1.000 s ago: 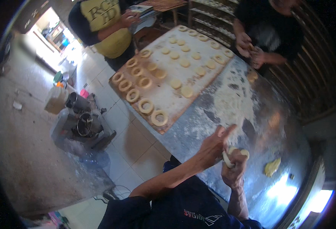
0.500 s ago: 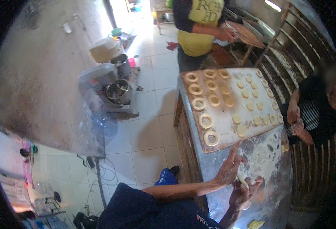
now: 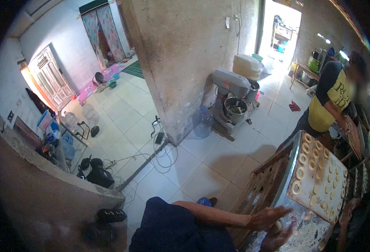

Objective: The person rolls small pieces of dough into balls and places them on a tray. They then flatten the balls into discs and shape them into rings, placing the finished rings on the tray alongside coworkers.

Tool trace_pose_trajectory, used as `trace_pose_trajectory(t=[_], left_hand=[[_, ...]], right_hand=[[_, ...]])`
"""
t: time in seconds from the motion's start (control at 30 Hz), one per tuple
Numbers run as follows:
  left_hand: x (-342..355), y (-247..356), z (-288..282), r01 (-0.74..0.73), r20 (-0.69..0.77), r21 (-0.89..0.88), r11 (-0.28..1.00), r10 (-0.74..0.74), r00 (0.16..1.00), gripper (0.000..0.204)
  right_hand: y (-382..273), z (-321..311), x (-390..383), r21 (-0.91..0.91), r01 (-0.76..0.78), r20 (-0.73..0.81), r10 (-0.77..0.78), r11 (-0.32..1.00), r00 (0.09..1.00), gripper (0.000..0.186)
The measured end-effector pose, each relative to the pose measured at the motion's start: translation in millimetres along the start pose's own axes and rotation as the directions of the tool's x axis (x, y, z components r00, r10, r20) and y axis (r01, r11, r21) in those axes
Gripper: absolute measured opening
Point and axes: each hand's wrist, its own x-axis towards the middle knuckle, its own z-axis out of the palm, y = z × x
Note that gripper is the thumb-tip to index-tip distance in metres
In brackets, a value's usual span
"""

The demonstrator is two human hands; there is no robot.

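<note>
Over the near end of the metal-topped table [image 3: 283, 206], my left hand [image 3: 270, 217] stretches out flat with its fingers straight. My right hand [image 3: 277, 240] is just below it, palm turned up towards it and partly blurred. A small pale piece of dough [image 3: 279, 226] sits between the two, held against the right hand. Beyond them a baking tray [image 3: 309, 181] carries dough rings [image 3: 296, 187] along its edges and flat dough rounds [image 3: 328, 184] in the middle.
Across the table stands a co-worker in a yellow and black shirt [image 3: 328, 109]. Another person's hand [image 3: 348, 212] is at the right edge. A stand mixer [image 3: 232, 84] and a water bottle [image 3: 203, 122] stand by the wall. Cables [image 3: 168, 157] lie on the floor.
The view has swung to the left, so the table and hands now sit lower right. My hands have come closer together around the piece of dough.
</note>
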Motion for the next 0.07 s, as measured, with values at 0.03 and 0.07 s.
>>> trace_pose_trajectory(t=[0.03,0.07], left_hand=[[-1.4,2.0,-2.1,0.291,0.014,-0.172,0.941,-0.293,0.956,0.062],[-2.9,4.0,-2.9,0.418,-0.008,-0.33,0.847,-0.445,0.896,0.059]], right_hand=[[2.2,-1.3,0.6,-0.512,0.337,0.075,-0.349,0.791,0.934,0.054],[4.4,-3.4,1.5,-0.513,0.342,0.09,-0.347,0.787,0.933,0.054]])
